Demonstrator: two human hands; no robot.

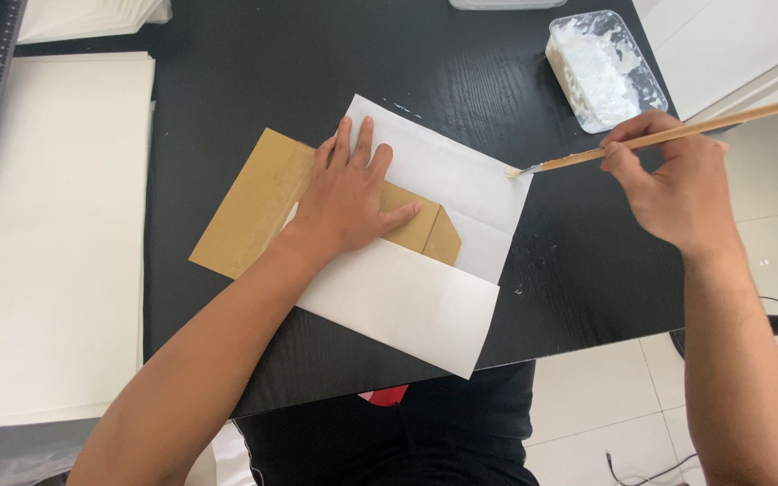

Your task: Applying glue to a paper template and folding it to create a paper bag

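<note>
The left hand [348, 193] lies flat, fingers spread and pointing to 12 o'clock, pressing on a brown card [258, 202] and gripping nothing. The card sits on white paper [407, 301] at the middle of the black table [254, 63]. Its long axis runs from 10 o'clock to 4 o'clock, and its angled end points toward 4 o'clock. The paper's near flap is folded up over the card's lower edge.

The right hand [673, 184], at 3 o'clock from the card, is closed around a wooden brush [677, 133]. The brush's long axis runs from 2 o'clock to 8 o'clock, and its white-coated tip points toward 8 o'clock, touching the paper's right corner.

A clear tub [601, 67] of white paste stands at 1 o'clock. A stack of white sheets [47, 234] lies at 9 o'clock.
</note>
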